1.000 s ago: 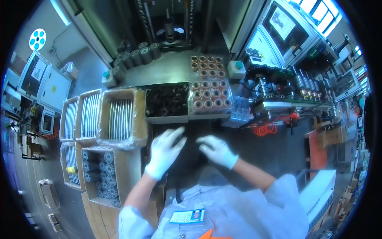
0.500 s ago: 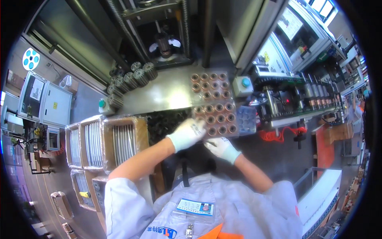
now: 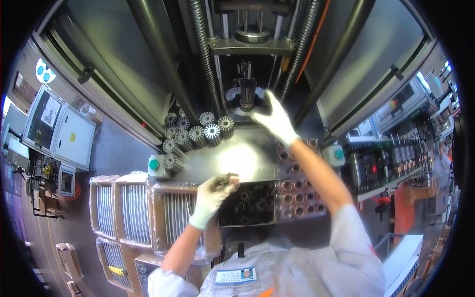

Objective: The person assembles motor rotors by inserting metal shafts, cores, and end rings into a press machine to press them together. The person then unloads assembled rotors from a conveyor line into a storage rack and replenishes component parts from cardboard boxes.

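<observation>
Gap, seemingly, between right hand [image 3: 277,123] and cylinder [image 3: 247,93]

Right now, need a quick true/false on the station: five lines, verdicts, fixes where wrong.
1. The left hand holds a copper-coloured part. True.
2. The right hand grips a slotted cylinder. False: the right hand is open, with no part visible in it.
3. Slotted metal cylinders stand on the left of the metal worktop. True.
4. Both green-button boxes are on the left. False: one is left, the other right.
5. The silver rods lie left of the tray of black parts. True.
</observation>
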Demonstrator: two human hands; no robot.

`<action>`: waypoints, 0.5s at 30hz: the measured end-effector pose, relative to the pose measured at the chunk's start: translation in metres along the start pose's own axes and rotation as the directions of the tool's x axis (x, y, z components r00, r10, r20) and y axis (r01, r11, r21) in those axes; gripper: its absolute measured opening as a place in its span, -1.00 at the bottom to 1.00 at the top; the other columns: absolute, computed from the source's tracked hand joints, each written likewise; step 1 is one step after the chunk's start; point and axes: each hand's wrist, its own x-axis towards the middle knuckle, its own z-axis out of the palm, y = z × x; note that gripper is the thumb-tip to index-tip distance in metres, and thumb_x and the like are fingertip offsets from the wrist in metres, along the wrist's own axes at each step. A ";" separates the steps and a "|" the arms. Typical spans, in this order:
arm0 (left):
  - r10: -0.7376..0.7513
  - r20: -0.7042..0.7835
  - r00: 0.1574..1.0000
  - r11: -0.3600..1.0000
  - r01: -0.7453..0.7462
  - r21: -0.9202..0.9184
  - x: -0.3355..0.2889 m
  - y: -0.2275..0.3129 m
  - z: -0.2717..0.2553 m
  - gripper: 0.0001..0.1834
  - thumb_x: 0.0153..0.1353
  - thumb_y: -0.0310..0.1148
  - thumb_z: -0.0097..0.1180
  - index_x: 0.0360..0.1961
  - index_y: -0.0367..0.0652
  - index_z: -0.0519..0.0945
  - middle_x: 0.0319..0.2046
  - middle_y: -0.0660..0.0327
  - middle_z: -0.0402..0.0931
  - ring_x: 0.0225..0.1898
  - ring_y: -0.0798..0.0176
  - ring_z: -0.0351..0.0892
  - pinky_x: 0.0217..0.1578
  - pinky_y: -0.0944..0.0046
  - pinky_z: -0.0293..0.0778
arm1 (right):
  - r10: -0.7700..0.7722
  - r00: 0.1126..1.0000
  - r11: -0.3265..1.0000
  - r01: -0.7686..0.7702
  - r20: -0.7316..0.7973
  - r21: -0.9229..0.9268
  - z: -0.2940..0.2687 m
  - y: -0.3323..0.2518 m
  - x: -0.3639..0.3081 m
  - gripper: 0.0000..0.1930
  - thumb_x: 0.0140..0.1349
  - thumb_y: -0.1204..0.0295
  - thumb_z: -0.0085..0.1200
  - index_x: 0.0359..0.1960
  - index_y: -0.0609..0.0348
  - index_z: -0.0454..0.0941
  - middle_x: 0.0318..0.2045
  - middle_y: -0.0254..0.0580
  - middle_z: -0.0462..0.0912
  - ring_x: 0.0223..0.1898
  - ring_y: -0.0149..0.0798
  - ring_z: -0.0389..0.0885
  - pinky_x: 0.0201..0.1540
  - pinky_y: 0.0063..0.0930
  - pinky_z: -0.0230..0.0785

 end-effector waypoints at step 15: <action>0.668 0.104 0.737 0.376 -0.455 0.808 0.132 0.027 0.024 -0.85 0.18 -0.36 0.26 -0.28 -0.16 0.58 -0.17 0.00 0.47 -0.14 -0.10 0.53 -0.13 0.00 0.47 | 0.118 0.974 0.957 -0.164 0.195 0.239 -0.010 -0.023 0.040 -0.44 0.17 0.23 0.31 0.09 0.25 0.35 -0.27 -0.04 0.63 -0.31 -0.27 0.63 -0.34 -0.32 0.53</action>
